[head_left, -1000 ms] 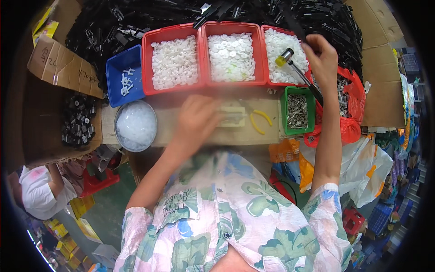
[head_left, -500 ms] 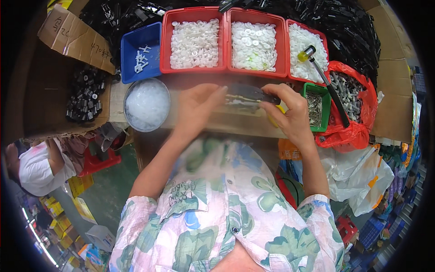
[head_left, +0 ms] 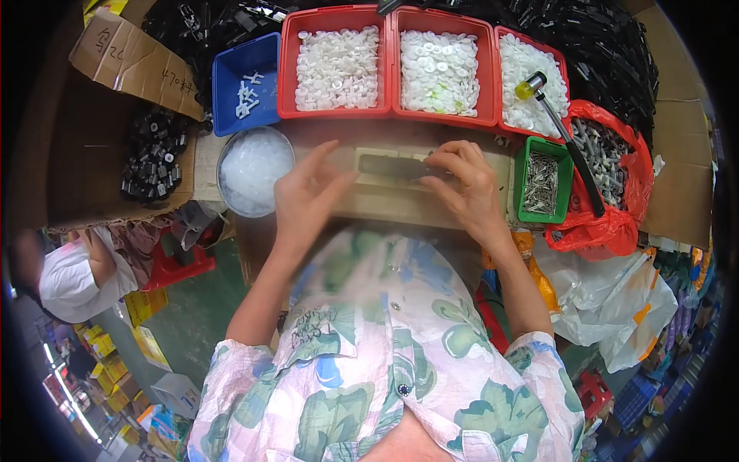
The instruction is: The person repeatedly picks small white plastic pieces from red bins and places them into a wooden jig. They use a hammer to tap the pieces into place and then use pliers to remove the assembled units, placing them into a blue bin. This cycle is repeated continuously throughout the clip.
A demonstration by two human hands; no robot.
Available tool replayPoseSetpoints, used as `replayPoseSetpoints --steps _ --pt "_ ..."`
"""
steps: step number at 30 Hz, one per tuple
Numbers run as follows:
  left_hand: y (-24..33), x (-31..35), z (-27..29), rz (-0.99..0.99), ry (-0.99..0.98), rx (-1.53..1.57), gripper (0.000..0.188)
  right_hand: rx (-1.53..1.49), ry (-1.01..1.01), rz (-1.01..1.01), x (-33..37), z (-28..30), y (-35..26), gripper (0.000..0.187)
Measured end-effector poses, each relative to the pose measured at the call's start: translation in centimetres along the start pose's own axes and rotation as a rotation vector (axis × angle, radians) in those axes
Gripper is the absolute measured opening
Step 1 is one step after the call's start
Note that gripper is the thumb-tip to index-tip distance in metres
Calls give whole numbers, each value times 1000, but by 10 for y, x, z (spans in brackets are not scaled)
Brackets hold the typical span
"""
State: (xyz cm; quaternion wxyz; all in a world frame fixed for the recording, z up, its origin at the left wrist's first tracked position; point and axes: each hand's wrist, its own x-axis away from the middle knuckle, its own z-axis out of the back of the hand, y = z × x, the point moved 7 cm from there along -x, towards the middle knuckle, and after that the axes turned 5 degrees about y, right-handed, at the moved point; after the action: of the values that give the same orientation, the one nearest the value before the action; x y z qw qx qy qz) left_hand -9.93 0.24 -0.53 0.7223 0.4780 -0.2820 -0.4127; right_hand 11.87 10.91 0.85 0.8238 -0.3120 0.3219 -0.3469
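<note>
A dark flat strip (head_left: 394, 166) lies on a pale block on the wooden bench (head_left: 431, 206). My right hand (head_left: 466, 185) rests on the strip's right end, fingers curled over it. With fingers spread, my left hand (head_left: 306, 196) hovers just left of the strip and holds nothing. Behind the bench stand three red bins (head_left: 391, 114) of white round parts. A small hammer with a yellow head (head_left: 560, 132) leans across the right bin and a red bag.
A blue bin (head_left: 231, 115) with a few white pieces and a round bowl of clear bits (head_left: 252, 165) sit at left. A green bin of metal pins (head_left: 540, 183) and a red bag of grey parts (head_left: 616, 169) sit at right. Black parts fill a cardboard box (head_left: 92, 154). Another person (head_left: 73, 277) sits lower left.
My right hand came down from the hammer by the right red bin to the dark strip. The left hand slid left off the strip and opened.
</note>
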Motion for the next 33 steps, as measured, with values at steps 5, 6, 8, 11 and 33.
replayPoseSetpoints --steps 5,6,8,11,33 --pt "-1 0 -1 3 -17 5 46 44 -21 -7 0 -4 1 26" --pt "-2 0 -2 -9 -12 10 45 60 -25 3 0 -4 1 27" --pt "-5 0 -3 -35 -6 20 45 89 -35 16 0 -3 0 27" --pt "4 1 -3 -113 4 -57 42 117 -48 30 0 -4 -1 27" --pt "25 33 -79 -816 -213 -640 69 826 361 12 -20 137 45 22"
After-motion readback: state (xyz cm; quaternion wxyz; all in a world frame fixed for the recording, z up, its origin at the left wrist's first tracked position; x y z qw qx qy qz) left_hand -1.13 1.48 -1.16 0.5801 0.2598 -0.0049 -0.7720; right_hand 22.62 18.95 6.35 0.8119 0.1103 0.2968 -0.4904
